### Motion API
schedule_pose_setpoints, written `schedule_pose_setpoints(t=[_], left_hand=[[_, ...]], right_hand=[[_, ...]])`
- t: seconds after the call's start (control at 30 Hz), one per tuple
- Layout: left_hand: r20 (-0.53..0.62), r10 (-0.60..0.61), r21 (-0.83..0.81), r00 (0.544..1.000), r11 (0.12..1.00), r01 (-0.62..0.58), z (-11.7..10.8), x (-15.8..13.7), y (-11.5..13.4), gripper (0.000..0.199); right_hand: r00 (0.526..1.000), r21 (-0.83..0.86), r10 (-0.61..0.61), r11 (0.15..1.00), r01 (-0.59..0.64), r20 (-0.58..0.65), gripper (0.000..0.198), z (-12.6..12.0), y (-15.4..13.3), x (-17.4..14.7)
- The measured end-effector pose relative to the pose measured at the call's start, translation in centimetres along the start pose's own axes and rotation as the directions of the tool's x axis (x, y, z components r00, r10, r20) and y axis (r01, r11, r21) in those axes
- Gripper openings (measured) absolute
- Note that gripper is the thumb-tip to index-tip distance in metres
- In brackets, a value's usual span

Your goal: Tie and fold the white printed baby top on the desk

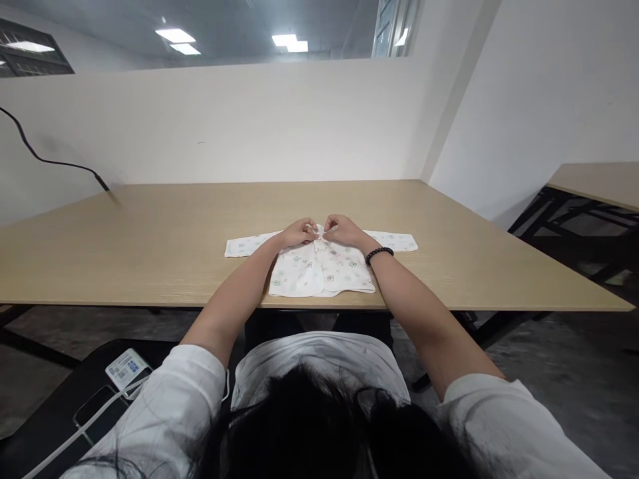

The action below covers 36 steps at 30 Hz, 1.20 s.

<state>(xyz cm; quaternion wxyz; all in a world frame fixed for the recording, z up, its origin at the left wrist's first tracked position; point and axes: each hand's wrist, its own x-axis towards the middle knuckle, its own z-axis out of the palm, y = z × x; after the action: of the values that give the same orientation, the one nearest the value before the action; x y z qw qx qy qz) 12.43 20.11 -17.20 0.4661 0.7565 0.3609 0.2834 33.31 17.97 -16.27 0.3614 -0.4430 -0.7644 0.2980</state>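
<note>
- White shirt (298, 274) is showing small scattered prints, sleeves (397, 241) stretching left and right.
- Left hand (301, 232), right hand (344, 231): fingers are pinching cloth at far collar (320, 230).

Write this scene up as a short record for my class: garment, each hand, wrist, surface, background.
Garment: white patterned top, sleeves spread to both sides
Left hand: fingers at the top's upper middle
Right hand: beside the left, fingers bent at the same spot
Wrist: dark beaded bracelet, right arm
Surface: light wood-toned table
Background: pale wall
</note>
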Motion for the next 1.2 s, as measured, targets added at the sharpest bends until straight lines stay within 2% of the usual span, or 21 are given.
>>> schedule_pose_setpoints(t=[0.03, 0.1, 0.2, 0.27, 0.47, 0.67, 0.8, 0.93, 1.1, 1.2], left_hand=[[-0.009, 0.011, 0.019, 1.000, 1.000, -0.010, -0.1, 0.0, -0.1, 0.026], [-0.022, 0.032, 0.065, 0.999, 0.997, -0.030, -0.3, -0.1, -0.1, 0.019], [-0.032, 0.054, 0.136, 0.998, 0.989, -0.049, -0.6, -0.3, 0.1, 0.017], [-0.034, 0.060, 0.168, 0.998, 0.984, -0.054, -0.7, -0.5, 0.4, 0.021], [0.026, 0.079, 0.179, 0.997, 0.980, -0.082, -0.9, -1.3, 1.5, 0.031], [0.145, 0.041, 0.202, 0.989, 0.977, -0.071, -1.6, -1.6, 1.6, 0.035], [0.173, -0.002, 0.272, 0.985, 0.961, -0.046, -1.8, -1.6, 1.4, 0.036], [0.181, 0.007, 0.279, 0.983, 0.959, -0.058, -2.0, -1.7, 1.5, 0.038], [0.214, 0.052, 0.248, 0.975, 0.963, -0.106, -2.3, -1.7, 1.4, 0.037], [0.206, 0.024, 0.253, 0.978, 0.964, -0.077, -2.4, -1.6, 1.1, 0.036]], right_hand=[[1.000, -0.008, 0.005, 1.000, -0.005, 0.015, 0.020, -0.1, -0.3, -0.1], [0.991, -0.026, 0.027, 0.999, -0.024, 0.132, 0.024, 0.0, -1.1, -0.5], [0.921, -0.087, 0.076, 0.995, -0.046, 0.382, 0.040, 0.2, -1.9, -0.8], [0.890, -0.120, 0.086, 0.992, -0.036, 0.447, 0.046, 0.4, -2.2, -0.9], [0.896, -0.171, 0.082, 0.985, -0.007, 0.436, 0.051, 0.5, -1.9, -0.7], [0.896, -0.163, 0.119, 0.985, -0.053, 0.427, 0.025, 0.6, -1.6, -0.4], [0.895, -0.156, 0.116, 0.986, -0.053, 0.430, 0.014, 0.5, -1.3, -0.2], [0.898, -0.094, 0.069, 0.995, -0.030, 0.435, 0.019, 0.4, -1.0, -0.1], [0.876, -0.006, 0.038, 0.999, -0.040, 0.481, 0.024, 0.3, -0.6, 0.1], [0.876, -0.017, 0.044, 0.999, -0.041, 0.480, 0.023, 0.3, -0.6, 0.2]])
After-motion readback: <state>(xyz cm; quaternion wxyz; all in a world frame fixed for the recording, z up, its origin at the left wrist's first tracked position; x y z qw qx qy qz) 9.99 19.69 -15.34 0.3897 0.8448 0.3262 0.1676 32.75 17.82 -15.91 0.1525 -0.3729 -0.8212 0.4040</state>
